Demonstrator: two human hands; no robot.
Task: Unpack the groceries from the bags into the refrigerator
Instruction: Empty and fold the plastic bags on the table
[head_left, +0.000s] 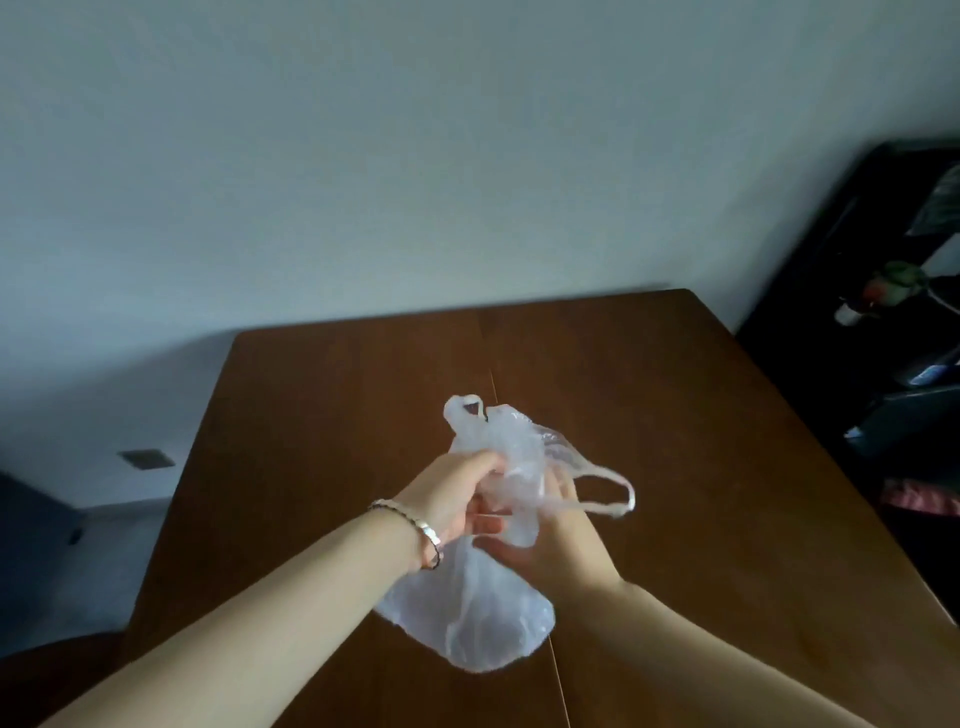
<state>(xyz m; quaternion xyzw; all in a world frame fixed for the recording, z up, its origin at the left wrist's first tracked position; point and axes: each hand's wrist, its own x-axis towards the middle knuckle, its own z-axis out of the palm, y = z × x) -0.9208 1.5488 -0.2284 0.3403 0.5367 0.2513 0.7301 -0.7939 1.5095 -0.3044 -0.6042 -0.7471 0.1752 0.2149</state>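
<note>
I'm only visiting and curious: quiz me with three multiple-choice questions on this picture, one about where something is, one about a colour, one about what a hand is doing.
1. Where is the plastic bag?
A. on the floor
B. over the table
C. on a chair

2. What colour is the table?
A. white
B. green
C. brown

3. What is the left hand doing?
A. gripping the bag
B. lying flat on the table
C. holding a bottle

Answers: 1 B, the tabletop shows all round the bag; 2 C, its top is brown wood; 3 A, its fingers curl into the crumpled plastic, and the right hand holds it too.
</note>
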